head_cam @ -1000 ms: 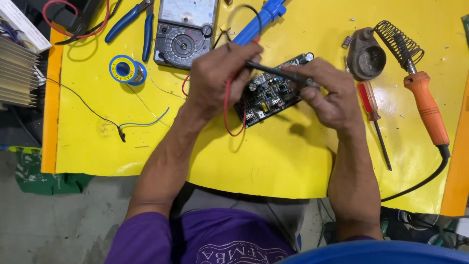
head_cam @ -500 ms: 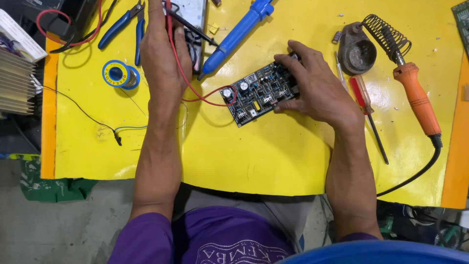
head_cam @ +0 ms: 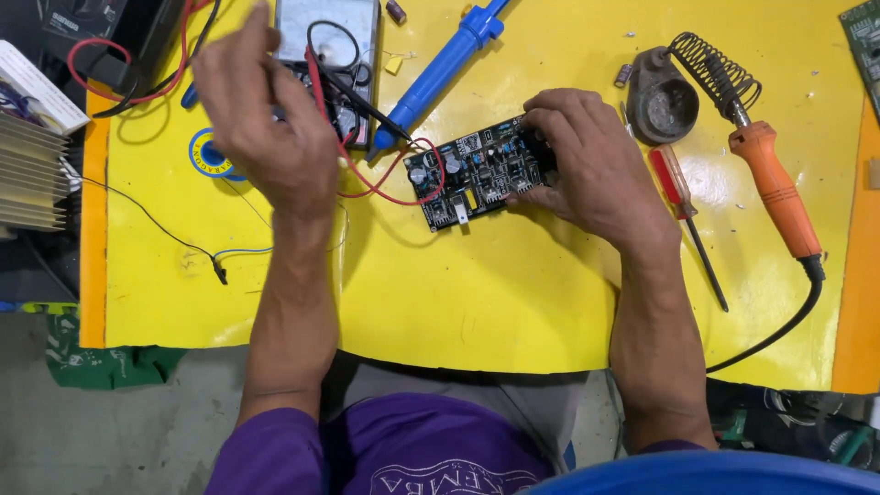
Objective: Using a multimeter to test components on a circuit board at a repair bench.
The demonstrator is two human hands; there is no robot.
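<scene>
I read the probing as midway. On the yellow desk (head_cam: 513,302) my right hand (head_cam: 587,170) pins the circuit board (head_cam: 472,174) flat near the middle. My left hand (head_cam: 266,128) is lifted above the grey multimeter (head_cam: 362,37), closed on the black probe (head_cam: 367,105), its tip off the board. The blue desoldering pump (head_cam: 440,69) and red lead (head_cam: 394,188) crowd the board's left end; soldering iron (head_cam: 770,179) and screwdriver (head_cam: 683,215) lie right, clear.

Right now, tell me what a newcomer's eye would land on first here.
First the bright yellow mat covering the bench. At its centre the right hand steadies a dark circuit board, while the left hand is raised with test probe leads over the analog multimeter. At far right lies an orange-handled soldering iron.
</scene>
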